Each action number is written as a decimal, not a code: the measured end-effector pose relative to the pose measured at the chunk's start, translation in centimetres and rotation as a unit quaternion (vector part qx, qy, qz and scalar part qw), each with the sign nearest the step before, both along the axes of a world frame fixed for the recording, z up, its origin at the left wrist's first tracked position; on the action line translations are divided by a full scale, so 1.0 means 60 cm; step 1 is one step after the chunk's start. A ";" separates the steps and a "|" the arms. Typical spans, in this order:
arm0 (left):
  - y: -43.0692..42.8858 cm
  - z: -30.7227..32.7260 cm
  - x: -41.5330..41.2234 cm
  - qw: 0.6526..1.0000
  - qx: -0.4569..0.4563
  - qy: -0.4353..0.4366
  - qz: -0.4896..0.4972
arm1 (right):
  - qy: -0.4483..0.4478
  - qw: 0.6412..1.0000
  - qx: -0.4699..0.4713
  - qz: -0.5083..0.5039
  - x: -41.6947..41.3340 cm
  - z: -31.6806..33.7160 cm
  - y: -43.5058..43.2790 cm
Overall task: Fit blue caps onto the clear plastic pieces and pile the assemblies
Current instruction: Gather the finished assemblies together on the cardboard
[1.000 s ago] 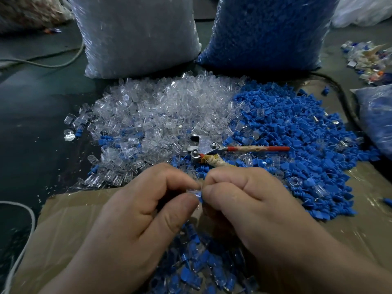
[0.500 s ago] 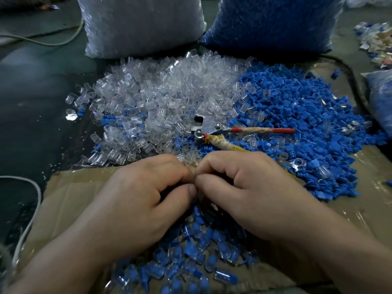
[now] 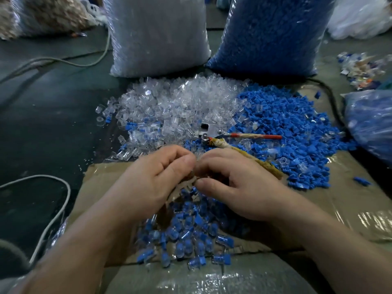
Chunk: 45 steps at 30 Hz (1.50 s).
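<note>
– In the middle of the frame, the person's left hand (image 3: pixel 148 183) and right hand (image 3: pixel 237 187) sit knuckles-up, fingers curled, tips butted together. Whether either grip is actually clamped on a piece? Too blurry, can't tell.
– Same here, whatever's between the fingertips is hidden. Where are the parts?
– Clear plastic pieces (image 3: pixel 176 107) are heaped upper centre, with blue caps (image 3: pixel 286 128) touching them on the right. A red-handled tool (image 3: pixel 254 136) lies where the two heaps meet.
– And the capped ones?
– Assemblies (image 3: pixel 186 236) are piled on the cardboard (image 3: pixel 318 204) right under the hands, lower centre. A white sack (image 3: pixel 157 35) and a blue sack (image 3: pixel 271 32) stand along the top edge.
</note>
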State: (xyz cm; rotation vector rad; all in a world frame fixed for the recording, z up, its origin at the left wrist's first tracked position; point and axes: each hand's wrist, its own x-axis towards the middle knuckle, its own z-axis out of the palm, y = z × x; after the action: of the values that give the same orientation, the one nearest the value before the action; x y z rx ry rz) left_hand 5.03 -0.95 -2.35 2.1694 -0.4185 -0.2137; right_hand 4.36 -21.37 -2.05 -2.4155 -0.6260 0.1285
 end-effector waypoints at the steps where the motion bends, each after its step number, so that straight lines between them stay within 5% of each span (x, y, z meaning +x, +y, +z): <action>1: 0.002 0.001 -0.013 1.000 0.002 -0.007 -0.010 | -0.009 1.000 -0.008 0.003 -0.002 -0.001 0.001; 9: 0.052 -0.006 -0.105 1.000 -0.014 0.014 -0.002 | 0.041 0.977 0.138 -0.155 -0.051 0.002 -0.025; 14: 0.049 -0.014 -0.122 0.965 0.240 0.008 -0.107 | 0.050 0.996 -0.070 -0.021 -0.115 -0.004 -0.049; 17: 0.041 -0.022 -0.116 0.946 0.296 -0.030 -0.133 | 0.010 0.985 -0.167 0.043 -0.128 -0.019 -0.043; 32: 0.016 -0.040 -0.050 0.952 0.198 -0.190 -0.132 | -0.093 0.981 -0.142 0.090 -0.058 -0.030 -0.030; 40: -0.017 -0.056 -0.073 0.985 0.070 -0.155 -0.018 | -0.104 0.989 -0.079 0.069 -0.070 -0.033 0.000; 45: -0.030 -0.053 -0.080 0.971 0.127 -0.199 -0.049 | -0.159 0.983 -0.088 0.032 -0.070 -0.043 0.003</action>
State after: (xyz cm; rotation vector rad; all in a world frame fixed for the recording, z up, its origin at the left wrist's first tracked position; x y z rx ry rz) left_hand 0.24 -2.75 -5.50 2.4492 -0.7621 0.1256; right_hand 0.18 -21.17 -4.62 -2.6107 -0.8667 -0.1885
